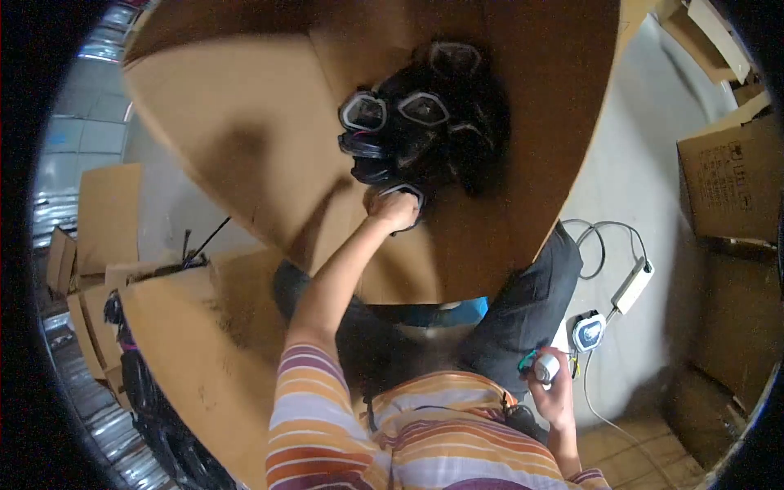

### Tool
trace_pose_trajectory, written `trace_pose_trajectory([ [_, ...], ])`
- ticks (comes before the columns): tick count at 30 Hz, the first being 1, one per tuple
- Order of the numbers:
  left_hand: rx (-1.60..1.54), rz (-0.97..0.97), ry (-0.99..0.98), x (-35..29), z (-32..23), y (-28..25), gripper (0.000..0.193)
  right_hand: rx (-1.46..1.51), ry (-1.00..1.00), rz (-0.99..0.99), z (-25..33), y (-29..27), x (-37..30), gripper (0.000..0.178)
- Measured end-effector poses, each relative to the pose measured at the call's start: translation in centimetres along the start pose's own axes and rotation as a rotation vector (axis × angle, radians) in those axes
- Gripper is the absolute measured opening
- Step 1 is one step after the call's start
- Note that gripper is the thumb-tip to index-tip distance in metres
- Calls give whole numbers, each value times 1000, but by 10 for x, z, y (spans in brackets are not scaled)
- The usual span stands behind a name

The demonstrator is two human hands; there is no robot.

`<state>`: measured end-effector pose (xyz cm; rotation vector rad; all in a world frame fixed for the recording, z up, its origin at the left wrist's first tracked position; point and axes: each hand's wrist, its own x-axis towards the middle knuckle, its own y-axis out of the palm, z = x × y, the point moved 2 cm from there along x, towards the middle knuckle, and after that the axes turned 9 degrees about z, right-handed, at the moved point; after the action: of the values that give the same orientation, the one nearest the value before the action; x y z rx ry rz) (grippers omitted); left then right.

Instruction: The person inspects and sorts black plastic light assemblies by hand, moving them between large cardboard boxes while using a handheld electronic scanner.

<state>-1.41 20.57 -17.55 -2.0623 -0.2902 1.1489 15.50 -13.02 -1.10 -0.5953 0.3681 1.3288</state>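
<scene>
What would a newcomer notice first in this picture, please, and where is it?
The eye probably falls first on the large open cardboard box at upper centre, where black, pale-framed items lie piled. The left hand is at their lower edge. At lower right, the right hand holds a small pale cylindrical object.

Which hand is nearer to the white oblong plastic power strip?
Right. The right hand, around a small whitish cylindrical object, is below and left of the power strip in the picture; the left hand is much farther left, inside the brown cardboard box.
</scene>
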Motion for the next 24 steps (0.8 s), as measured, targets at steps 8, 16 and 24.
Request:
trace_pose_trajectory([
  [8, -147, 207, -110, 166, 35, 151, 27, -58, 217, 29, 25, 2, 33, 35],
  [16, -257, 1, -34, 222, 28, 200, 36, 35, 401, 24, 39, 4, 60, 36],
  [24, 54, -250, -80, 195, 22, 164, 29, -113, 333, 13, 58, 1, 69, 32],
])
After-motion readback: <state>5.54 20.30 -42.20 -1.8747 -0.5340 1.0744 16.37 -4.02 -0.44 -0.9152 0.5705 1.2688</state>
